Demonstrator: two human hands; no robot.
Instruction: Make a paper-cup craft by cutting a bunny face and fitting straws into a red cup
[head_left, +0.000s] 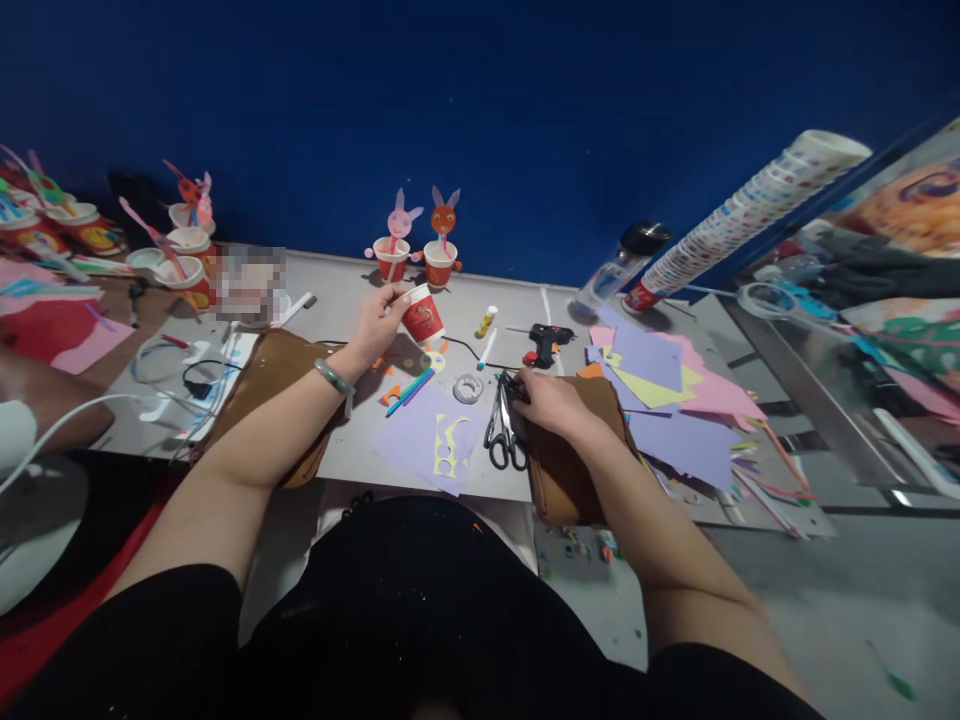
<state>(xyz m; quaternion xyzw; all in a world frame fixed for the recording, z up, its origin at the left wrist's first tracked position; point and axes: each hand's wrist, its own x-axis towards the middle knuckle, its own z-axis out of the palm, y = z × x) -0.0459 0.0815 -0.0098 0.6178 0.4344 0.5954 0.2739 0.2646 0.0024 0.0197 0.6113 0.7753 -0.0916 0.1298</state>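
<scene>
My left hand [379, 325] grips a red paper cup [424, 316] by its white rim, tilted above the table. My right hand [549, 400] rests at the edge of a brown pad, its fingers closed on black-handled scissors [507, 415], partly hidden by the hand; black finger loops lie just below. Between the hands are a roll of clear tape [468, 388], a white pen [487, 349], a glue stick [486, 321] and blue and purple markers [411, 391]. Nearer me, a cut-out yellow paper scrap [447, 446] lies on purple paper [401, 440].
Two finished-looking rabbit cups [440, 258] stand at the back. A black glue gun [551, 343], a clear bottle [611, 270] and a tall leaning cup stack [750, 215] are to the right, with coloured paper [690, 445]. Cables [202, 375] and more decorated cups [187, 280] occupy the left.
</scene>
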